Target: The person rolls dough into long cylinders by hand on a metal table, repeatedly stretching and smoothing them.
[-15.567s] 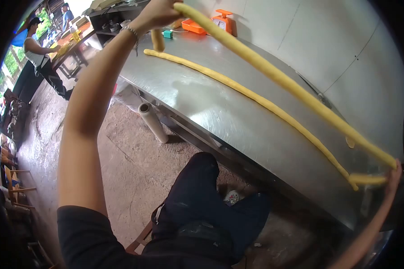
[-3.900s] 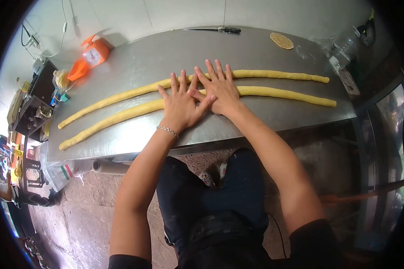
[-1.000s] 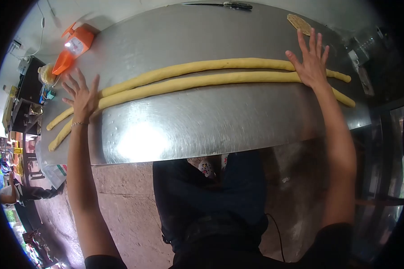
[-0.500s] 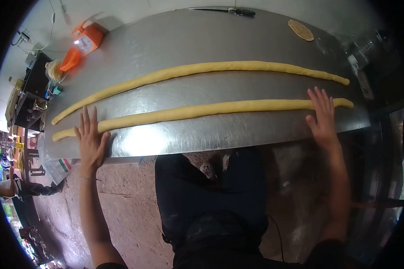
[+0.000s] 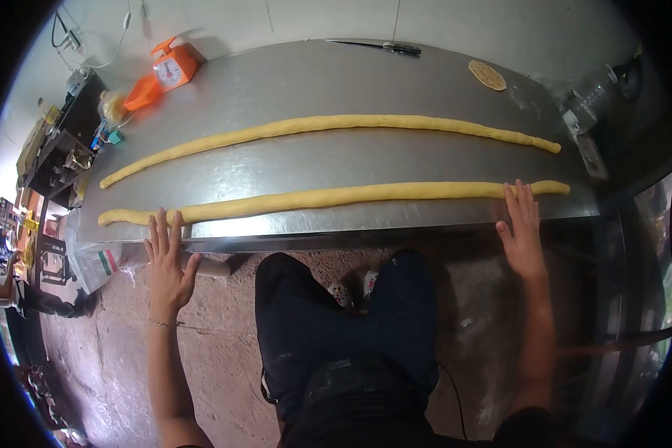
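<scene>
Two long ropes of yellow dough lie crosswise on a metal table [image 5: 276,168]. The near dough rope [image 5: 336,197] runs close to the table's front edge, and the far dough rope [image 5: 328,122] curves behind it. Flat and with fingers stretched, my left hand [image 5: 170,257] has its fingertips on the near rope towards its left end. My right hand [image 5: 523,231] is open too, its fingertips over the same rope a little inside its right end. Neither hand grips anything.
At the back left stand an orange kitchen scale [image 5: 173,66] and an orange tray [image 5: 143,91]. A knife [image 5: 399,48] lies at the back edge, with a flat round piece [image 5: 487,75] to its right. A plastic bottle [image 5: 593,97] is at the far right.
Both hands have drawn back towards my body, and the near dough rope has rolled nearer the table's front edge with them. The camera view has shifted slightly too.
</scene>
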Available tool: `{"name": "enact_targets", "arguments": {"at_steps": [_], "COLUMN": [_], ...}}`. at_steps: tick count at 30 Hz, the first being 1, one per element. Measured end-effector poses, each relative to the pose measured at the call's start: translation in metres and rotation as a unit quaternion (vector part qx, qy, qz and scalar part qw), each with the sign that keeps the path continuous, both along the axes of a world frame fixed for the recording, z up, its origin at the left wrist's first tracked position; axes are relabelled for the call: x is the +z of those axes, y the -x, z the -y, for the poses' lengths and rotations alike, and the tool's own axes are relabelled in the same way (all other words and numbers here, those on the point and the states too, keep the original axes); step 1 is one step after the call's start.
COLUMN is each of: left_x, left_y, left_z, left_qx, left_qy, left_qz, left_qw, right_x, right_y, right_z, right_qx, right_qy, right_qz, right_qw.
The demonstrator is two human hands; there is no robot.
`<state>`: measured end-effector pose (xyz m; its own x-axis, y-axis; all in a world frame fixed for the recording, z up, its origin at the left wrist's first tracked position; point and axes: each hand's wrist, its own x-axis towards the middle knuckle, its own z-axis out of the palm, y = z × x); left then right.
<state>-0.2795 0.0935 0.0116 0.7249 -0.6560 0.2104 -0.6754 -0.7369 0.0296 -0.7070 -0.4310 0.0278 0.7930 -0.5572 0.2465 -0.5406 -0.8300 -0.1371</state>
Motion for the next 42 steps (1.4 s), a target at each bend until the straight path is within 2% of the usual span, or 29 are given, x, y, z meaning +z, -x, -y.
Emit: {"name": "enact_targets", "arguments": {"at_steps": [3, 5, 6, 8, 10, 12, 14, 17, 22, 25, 29, 32, 39, 42], "left_x": [0.000, 0.001, 0.004, 0.015, 0.020, 0.017, 0.010, -0.001, -0.003, -0.006, -0.007, -0.002, -0.006, -0.009], "left_y": [0.007, 0.024, 0.036, 0.065, 0.086, 0.097, 0.097, 0.073, 0.029, 0.005, -0.006, 0.001, 0.023, 0.040], "left_z": [0.006, 0.031, 0.048, 0.090, 0.130, 0.163, 0.188, 0.213, 0.250, 0.275, 0.284, 0.275, 0.232, 0.207], "left_qx": [0.003, -0.025, -0.067, -0.148, -0.217, -0.242, -0.211, -0.187, -0.147, -0.116, -0.118, -0.114, -0.198, -0.218], "left_qy": [-0.002, 0.038, 0.058, 0.079, 0.084, 0.075, 0.039, 0.057, 0.063, 0.092, 0.095, 0.057, 0.112, 0.114], "left_qz": [0.027, 0.044, 0.015, -0.025, -0.041, -0.033, 0.029, 0.063, 0.063, 0.067, 0.078, 0.065, 0.041, 0.059], "left_qw": [1.000, 0.998, 0.996, 0.986, 0.972, 0.967, 0.976, 0.979, 0.985, 0.987, 0.985, 0.990, 0.973, 0.967], "right_x": [-0.009, -0.005, -0.004, -0.001, -0.001, 0.000, -0.010, -0.015, -0.017, -0.017, -0.018, -0.022, -0.024, -0.015], "right_y": [-0.011, -0.038, -0.056, -0.097, -0.136, -0.167, -0.194, -0.225, -0.279, -0.298, -0.299, -0.295, -0.256, -0.225], "right_z": [-0.005, -0.030, -0.048, -0.088, -0.129, -0.152, -0.153, -0.133, -0.098, -0.084, -0.083, -0.084, -0.108, -0.124], "right_qx": [-0.026, 0.016, 0.037, 0.142, 0.199, 0.254, 0.228, 0.198, 0.142, 0.112, 0.087, 0.091, 0.125, 0.152], "right_qy": [0.035, 0.041, 0.042, 0.019, 0.012, -0.012, 0.011, 0.031, 0.068, 0.050, 0.079, 0.092, 0.059, 0.034], "right_qz": [0.017, 0.052, 0.068, 0.104, 0.088, 0.101, 0.085, 0.077, 0.061, 0.055, 0.067, 0.082, 0.125, 0.101], "right_qw": [0.999, 0.998, 0.996, 0.984, 0.976, 0.962, 0.970, 0.977, 0.986, 0.991, 0.991, 0.988, 0.982, 0.983]}}
